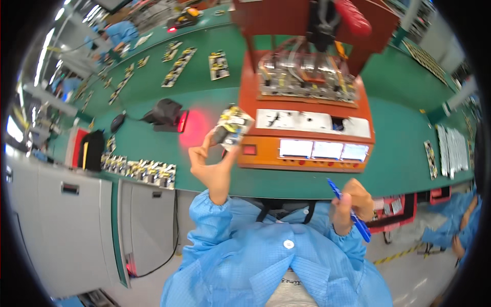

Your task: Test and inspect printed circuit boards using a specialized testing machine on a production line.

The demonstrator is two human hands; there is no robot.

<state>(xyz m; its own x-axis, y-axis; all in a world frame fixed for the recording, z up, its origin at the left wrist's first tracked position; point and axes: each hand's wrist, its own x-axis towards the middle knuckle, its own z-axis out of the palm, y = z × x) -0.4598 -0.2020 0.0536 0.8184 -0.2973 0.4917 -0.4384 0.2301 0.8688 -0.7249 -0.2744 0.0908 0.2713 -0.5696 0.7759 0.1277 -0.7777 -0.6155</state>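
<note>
My left hand (212, 171) pinches a small circuit board (235, 123) by its edges between thumb and fingers. Yellow, black and white parts cover the board, which is held up above the bench beside the orange test fixture (261, 159). To its left, a black barcode scanner (164, 113) casts a red glow toward the board. My right hand (354, 202) is wrapped round a blue pen (361, 227) near the bench's front edge. The pen slants, its upper end pointing up and left.
Three lit screens (327, 150) sit on the fixture's front, below a clamp assembly (307, 77). Rows of circuit boards (151, 173) lie on the green bench (204, 92). A black mouse (118, 122) lies left of the scanner. Silver strips (452, 151) lie at the right.
</note>
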